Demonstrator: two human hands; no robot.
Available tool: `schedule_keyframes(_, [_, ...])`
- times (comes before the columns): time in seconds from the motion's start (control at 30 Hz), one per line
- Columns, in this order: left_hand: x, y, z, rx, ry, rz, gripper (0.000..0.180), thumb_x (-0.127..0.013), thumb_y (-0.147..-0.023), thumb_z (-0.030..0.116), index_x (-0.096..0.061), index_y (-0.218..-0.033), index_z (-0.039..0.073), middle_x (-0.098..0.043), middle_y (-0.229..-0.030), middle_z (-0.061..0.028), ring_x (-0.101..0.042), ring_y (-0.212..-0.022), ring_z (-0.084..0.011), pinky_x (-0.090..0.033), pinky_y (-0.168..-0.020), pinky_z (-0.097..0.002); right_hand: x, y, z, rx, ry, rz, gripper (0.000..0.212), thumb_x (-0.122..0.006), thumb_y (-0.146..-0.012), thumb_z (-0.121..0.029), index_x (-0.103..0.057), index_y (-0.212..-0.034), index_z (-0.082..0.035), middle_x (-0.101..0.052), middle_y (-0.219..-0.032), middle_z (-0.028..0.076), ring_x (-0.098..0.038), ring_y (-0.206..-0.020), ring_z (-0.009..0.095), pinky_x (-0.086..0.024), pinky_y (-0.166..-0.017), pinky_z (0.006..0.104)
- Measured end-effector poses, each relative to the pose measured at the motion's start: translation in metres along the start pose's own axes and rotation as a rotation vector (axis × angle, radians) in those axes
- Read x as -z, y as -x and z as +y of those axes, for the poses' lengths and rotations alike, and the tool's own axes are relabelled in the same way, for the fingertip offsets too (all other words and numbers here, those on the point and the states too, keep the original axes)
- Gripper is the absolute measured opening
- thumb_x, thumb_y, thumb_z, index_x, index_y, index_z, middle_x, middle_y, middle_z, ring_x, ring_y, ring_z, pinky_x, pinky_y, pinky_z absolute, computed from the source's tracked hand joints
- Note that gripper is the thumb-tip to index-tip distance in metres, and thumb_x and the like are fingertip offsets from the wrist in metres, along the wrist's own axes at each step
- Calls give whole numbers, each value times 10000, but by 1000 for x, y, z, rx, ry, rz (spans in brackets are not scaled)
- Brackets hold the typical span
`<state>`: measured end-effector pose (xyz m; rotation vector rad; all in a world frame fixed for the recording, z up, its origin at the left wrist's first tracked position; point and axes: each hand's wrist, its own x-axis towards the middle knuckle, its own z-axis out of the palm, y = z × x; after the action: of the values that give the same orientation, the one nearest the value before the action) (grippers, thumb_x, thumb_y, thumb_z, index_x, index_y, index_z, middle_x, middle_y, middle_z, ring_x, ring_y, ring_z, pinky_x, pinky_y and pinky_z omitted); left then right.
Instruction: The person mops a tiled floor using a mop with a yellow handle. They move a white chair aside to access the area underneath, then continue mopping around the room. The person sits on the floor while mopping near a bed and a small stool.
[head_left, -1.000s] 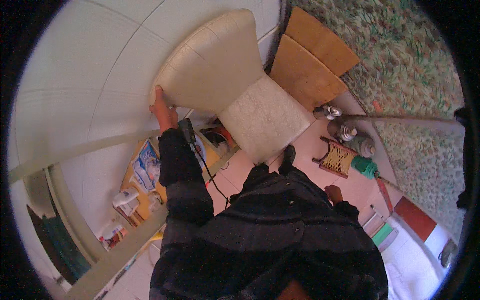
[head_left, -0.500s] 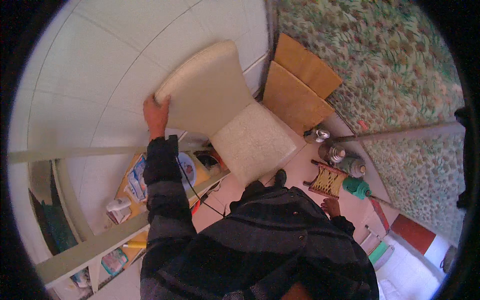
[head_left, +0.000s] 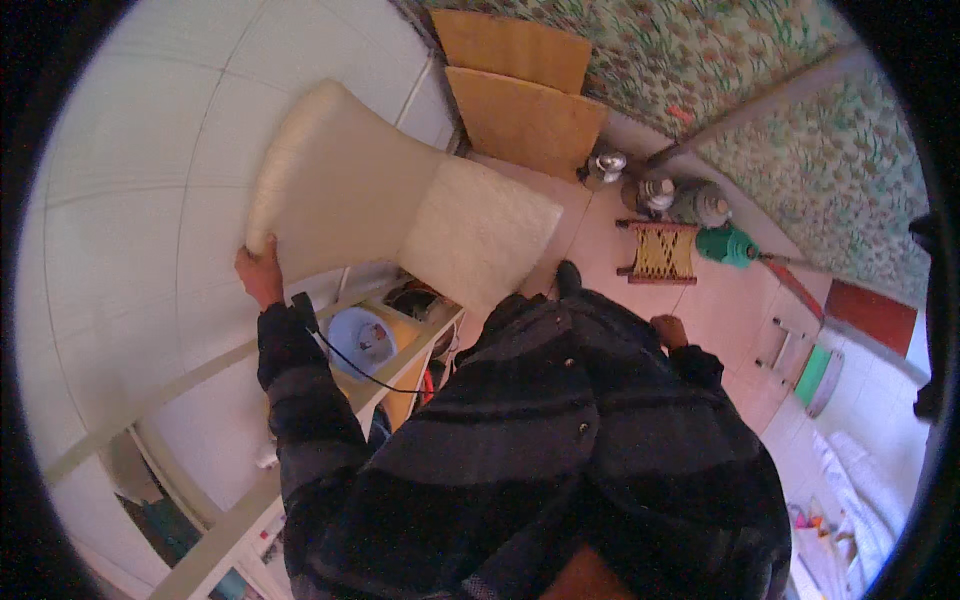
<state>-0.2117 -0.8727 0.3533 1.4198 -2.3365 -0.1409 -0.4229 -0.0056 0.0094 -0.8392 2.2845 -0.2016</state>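
Note:
A chair in a cream cover stands ahead on the left, its tall curved backrest (head_left: 340,180) beside the white wall and its textured seat (head_left: 480,230) turned toward me. My left hand (head_left: 261,272) is closed on the outer edge of the backrest, thumb on the front face. A thin black cord runs from the dark band on my left wrist toward my body. Out to my right side hangs my right hand (head_left: 669,330), small and dim in the picture, touching nothing that I can see. How far its fingers are curled is unclear.
Left of me is a shelf unit with a light blue basin (head_left: 361,342). Brown boards (head_left: 520,120) lean behind the chair. Along the patterned curtain stand metallic flasks (head_left: 655,193), a woven-top folding stool (head_left: 662,251) and a green object (head_left: 727,245). White cloth (head_left: 855,490) lies lower right.
My view has swung to the right, so the chair and my left hand sit further left in the picture. The left hand keeps its hold on the backrest; the right still hangs beside me.

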Motion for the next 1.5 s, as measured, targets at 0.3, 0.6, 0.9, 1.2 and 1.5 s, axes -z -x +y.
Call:
schedule_keyframes(0.3, [-2,-15,-21,-64,0,-17,753,-769,-873,524,-612,-1296,-78,-639,-1256,-293,-594,-1205,-439,-473,-1009,-515,-19,-13,-30,180,-219,367,227,-604,-961,-246,-698,-870,-60,-704,-830,159,-679,-797,348,-544,-705,465])
schedule_keyframes(0.6, [-14,-3,-11,-208,105,93,665,-774,-878,413,-625,-1262,-110,-685,-1166,-321,-650,-1102,-474,-500,-977,-519,-27,15,18,200,-168,311,342,-523,-1022,-285,-599,-791,-44,-562,-680,112,-564,-628,311,-474,-608,475])
schedule_keyframes(0.9, [-38,230,54,49,428,-684,446,-686,-974,364,-676,-1282,42,-723,-1210,-221,-694,-1106,-371,-540,-908,-424,28,32,52,-502,-1083,-299,133,-610,-1006,-158,-650,-913,-72,-640,-705,102,-574,-503,207,-427,-419,319])
schedule_keyframes(1.2, [-35,491,24,387,662,-906,378,-737,-906,244,-682,-1177,-13,-734,-1116,-222,-709,-1054,-383,-548,-927,-425,62,-42,-15,-225,-1317,-438,223,-667,-986,-193,-691,-1096,-1,-708,-864,90,-674,-685,195,-508,-501,307])
schedule_keyframes(1.5, [12,613,-46,252,534,-722,395,-643,-997,338,-686,-1165,-17,-713,-1213,-199,-688,-1095,-380,-553,-939,-437,7,49,-40,694,473,-296,216,-611,-999,-166,-709,-1066,13,-760,-931,110,-723,-873,259,-563,-692,397])
